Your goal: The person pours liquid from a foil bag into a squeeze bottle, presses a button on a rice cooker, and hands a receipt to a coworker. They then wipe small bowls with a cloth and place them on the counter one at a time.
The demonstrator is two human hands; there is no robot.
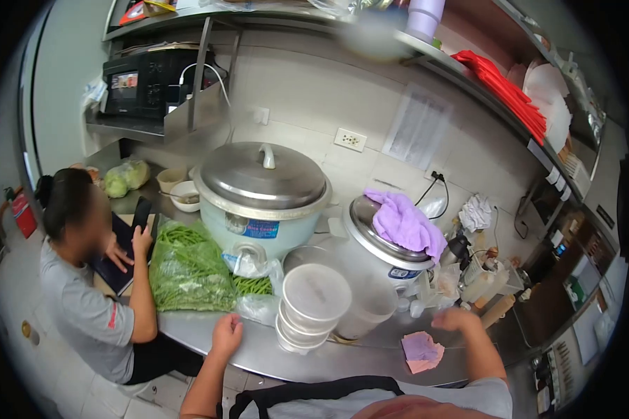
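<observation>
My left hand point(226, 336) is at the front edge of the steel counter, fingers curled in, with nothing visible in it. Close to its right stands a stack of round white plastic tubs point(316, 295) with a lid on top. My right hand point(456, 319) hovers over the counter's right part, fingers loosely stretched to the left and holding nothing I can see. Below it lies a pink and purple cloth point(422, 351). A clear bag of green vegetables point(192, 272) lies left of the tubs. Behind my right hand are small clear plastic containers point(417, 308).
Two large rice cookers point(262, 195) stand at the back; a purple towel point(407, 225) covers part of the right one's lid. At the left sits a person point(94, 300) holding a phone point(141, 212). Bottles point(487, 288) crowd the right. A shelf point(468, 73) hangs overhead.
</observation>
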